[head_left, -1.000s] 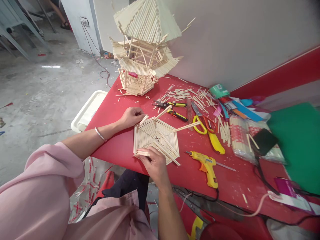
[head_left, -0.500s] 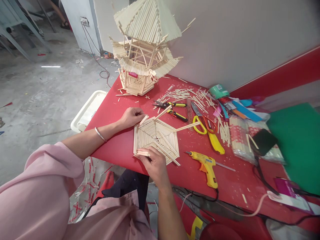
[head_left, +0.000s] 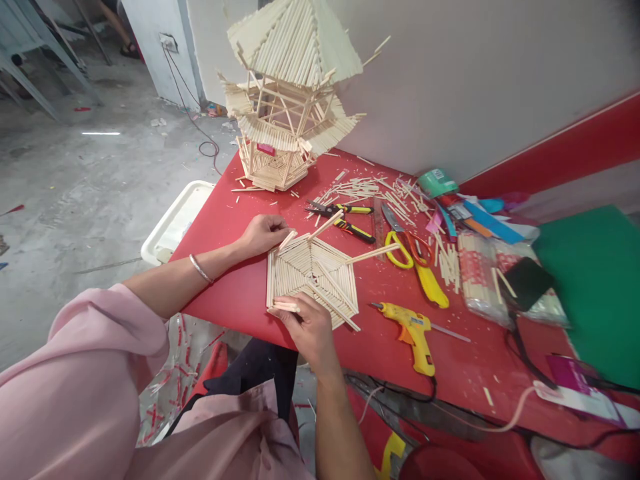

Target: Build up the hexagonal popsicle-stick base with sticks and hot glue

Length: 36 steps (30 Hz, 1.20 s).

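A hexagonal panel of wooden sticks (head_left: 290,270) lies on the red table in front of me. Two stick posts rise from its far and right corners, and two loose sticks (head_left: 334,307) rest across its right half. At the panel's far left corner, my left hand (head_left: 265,233) pinches a short stick post (head_left: 287,240). My right hand (head_left: 310,327) is closed on another stick post (head_left: 287,307) at the near left corner; its lower end is at the panel's edge. Whether glue joins these posts to the panel, I cannot tell.
A stick pagoda (head_left: 290,120) stands at the back. Pliers (head_left: 345,217), scissors (head_left: 400,240), a yellow cutter (head_left: 431,283) and a yellow glue gun (head_left: 413,333) lie to the right. Beyond them are scattered cut sticks (head_left: 370,190), bagged sticks (head_left: 480,273) and a green board (head_left: 595,287).
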Each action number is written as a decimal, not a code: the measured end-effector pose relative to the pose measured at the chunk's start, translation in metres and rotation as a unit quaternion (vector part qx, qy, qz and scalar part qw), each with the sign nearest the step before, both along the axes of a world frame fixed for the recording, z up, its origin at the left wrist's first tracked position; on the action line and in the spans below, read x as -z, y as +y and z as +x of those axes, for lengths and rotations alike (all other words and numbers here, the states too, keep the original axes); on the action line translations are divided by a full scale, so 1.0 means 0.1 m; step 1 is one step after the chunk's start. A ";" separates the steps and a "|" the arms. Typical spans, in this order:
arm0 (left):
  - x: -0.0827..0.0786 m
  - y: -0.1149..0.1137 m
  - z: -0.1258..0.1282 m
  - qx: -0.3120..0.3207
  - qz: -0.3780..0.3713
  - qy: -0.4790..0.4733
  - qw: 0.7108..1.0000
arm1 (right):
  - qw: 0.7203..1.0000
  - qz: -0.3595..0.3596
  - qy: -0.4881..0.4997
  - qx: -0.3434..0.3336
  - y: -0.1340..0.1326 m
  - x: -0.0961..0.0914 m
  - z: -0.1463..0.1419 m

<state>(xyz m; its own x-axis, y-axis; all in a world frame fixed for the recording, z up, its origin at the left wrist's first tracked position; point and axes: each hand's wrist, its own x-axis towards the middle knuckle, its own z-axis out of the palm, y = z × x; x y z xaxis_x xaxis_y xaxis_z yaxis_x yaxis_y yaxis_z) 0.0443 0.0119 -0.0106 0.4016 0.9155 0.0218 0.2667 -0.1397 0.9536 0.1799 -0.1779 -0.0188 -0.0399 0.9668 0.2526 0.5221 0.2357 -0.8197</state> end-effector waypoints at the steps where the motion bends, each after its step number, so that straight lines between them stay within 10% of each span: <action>1: 0.00 0.00 0.00 0.001 0.000 0.000 1.000 | 1.000 0.000 0.000 0.000 0.00 0.00 0.00; 36: 0.01 0.01 0.00 0.001 0.005 -0.004 1.000 | 1.000 0.013 0.007 -0.007 0.01 -0.02 -0.01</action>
<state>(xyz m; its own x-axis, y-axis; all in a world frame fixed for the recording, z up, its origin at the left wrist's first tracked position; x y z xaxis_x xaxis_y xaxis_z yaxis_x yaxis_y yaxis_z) 0.0439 0.0124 -0.0112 0.4039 0.9141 0.0342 0.2595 -0.1504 0.9539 0.1793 -0.1770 -0.0172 -0.0495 0.9593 0.2778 0.5075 0.2638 -0.8203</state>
